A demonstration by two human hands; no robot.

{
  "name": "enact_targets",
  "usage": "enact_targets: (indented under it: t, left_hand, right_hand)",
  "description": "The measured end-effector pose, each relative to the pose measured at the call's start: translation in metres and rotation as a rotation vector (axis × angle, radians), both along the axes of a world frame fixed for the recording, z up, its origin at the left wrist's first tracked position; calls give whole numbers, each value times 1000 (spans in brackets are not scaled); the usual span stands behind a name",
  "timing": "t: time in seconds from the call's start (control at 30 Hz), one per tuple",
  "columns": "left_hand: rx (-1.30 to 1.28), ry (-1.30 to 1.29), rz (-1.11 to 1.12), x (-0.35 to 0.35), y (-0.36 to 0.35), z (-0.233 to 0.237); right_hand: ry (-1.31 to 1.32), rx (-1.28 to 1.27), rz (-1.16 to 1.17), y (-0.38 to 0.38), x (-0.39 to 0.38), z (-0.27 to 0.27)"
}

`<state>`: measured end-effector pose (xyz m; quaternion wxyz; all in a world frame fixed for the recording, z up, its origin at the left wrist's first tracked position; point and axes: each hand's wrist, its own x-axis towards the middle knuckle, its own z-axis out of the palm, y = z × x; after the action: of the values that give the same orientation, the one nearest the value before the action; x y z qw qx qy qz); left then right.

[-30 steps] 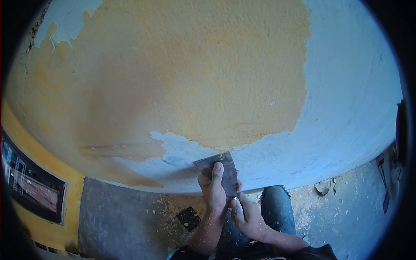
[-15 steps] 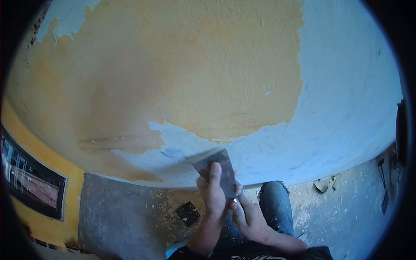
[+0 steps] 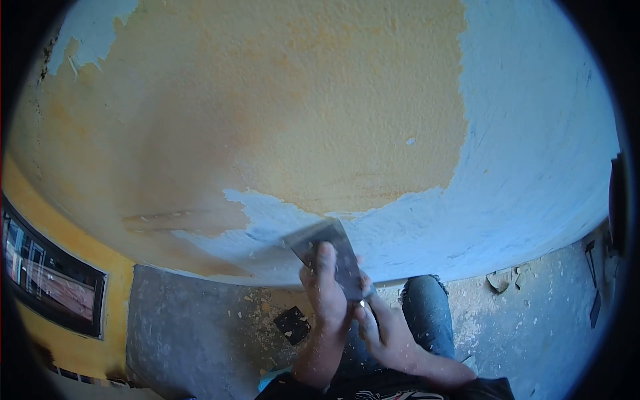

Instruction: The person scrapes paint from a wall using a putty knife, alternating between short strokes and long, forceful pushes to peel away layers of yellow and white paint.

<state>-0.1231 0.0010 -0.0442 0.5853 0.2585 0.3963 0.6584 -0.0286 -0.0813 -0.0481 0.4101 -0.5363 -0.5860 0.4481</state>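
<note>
A broad, flat metal scraper (image 3: pixel 339 261) is tilted against the lower wall, its wide edge at or very near the surface. My left hand (image 3: pixel 325 293) is closed around the blade, thumb lying along its upper face. Lower down, my right hand (image 3: pixel 387 333) grips the narrow handle end, which is mostly hidden by the fingers. The wall has a large tan-yellow area (image 3: pixel 320 113) with ragged borders. Whitish surface (image 3: pixel 533 133) spreads to its right and below it, where the scraper's edge lies.
Chips and dust cover parts of the grey floor (image 3: pixel 193 327), with a dark flat piece (image 3: pixel 292 325) near my left forearm. Larger flakes (image 3: pixel 497 283) lie at the wall's foot on the right. A dark-framed window (image 3: pixel 100 303) is set in the yellow side wall at left.
The scraper and both hands have moved slightly up and to the left in the view. Both hands keep their hold, and the view has shifted a little.
</note>
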Motion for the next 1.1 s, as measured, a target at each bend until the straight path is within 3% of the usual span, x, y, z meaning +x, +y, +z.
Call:
enact_targets:
  t: [0.13, 0.2, 0.3, 0.4, 0.6, 0.77, 1.1]
  left_hand:
    - [52, 72, -14, 6, 10, -20]
    - [88, 4, 27, 1, 23, -8]
    - [134, -82, 105, -6, 20, 6]
    - [4, 65, -11, 0, 2, -8]
    - [83, -53, 38, -4, 18, -9]
    - [-48, 30, -32, -3, -1, -18]
    - [51, -53, 8, -5, 4, -10]
  right_hand:
    - [-16, -56, -19, 6, 2, -14]
    - [-45, 96, -20, 24, -1, -4]
    - [-49, 72, 44, 27, -5, 10]
    - [-32, 13, 10, 4, 1, -6]
    - [-35, -20, 19, 23, -3, 1]
    - [-43, -34, 4, -1, 0, -15]
    - [-48, -31, 14, 2, -5, -3]
